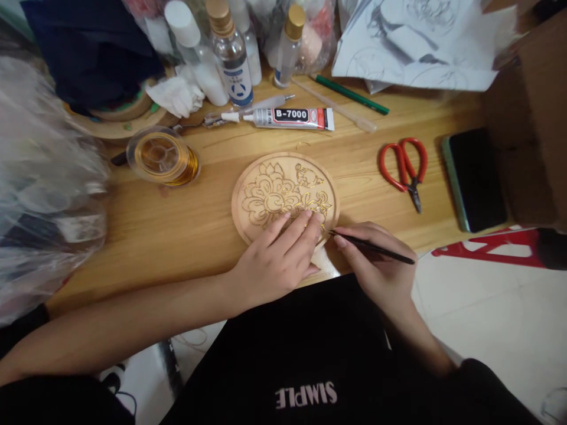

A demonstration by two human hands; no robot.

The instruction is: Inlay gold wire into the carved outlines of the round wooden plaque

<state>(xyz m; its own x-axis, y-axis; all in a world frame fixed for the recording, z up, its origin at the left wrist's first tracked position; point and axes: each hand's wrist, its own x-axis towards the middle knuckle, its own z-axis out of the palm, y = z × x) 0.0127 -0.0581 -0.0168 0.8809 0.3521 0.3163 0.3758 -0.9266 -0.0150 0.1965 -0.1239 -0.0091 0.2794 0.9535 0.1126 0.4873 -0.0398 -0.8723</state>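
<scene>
A round wooden disc (pixel 283 192) with a gold wire flower pattern lies near the table's front edge. My left hand (pixel 274 260) rests on the disc's lower edge, its fingers stretched out flat and pressing on the pattern. My right hand (pixel 376 262) sits just right of the disc, pinching a thin black tool (pixel 372 248) like tweezers, whose tip points at the disc's lower right rim.
A B-7000 glue tube (pixel 287 118), several bottles (pixel 230 53) and a gold wire spool (pixel 163 156) stand behind the disc. Red scissors (pixel 405 168), a phone (pixel 473 180), a green pencil (pixel 352 94), drawing sheets (pixel 420 47) and a cardboard box (pixel 531 118) lie right. Plastic bags (pixel 39 189) fill the left.
</scene>
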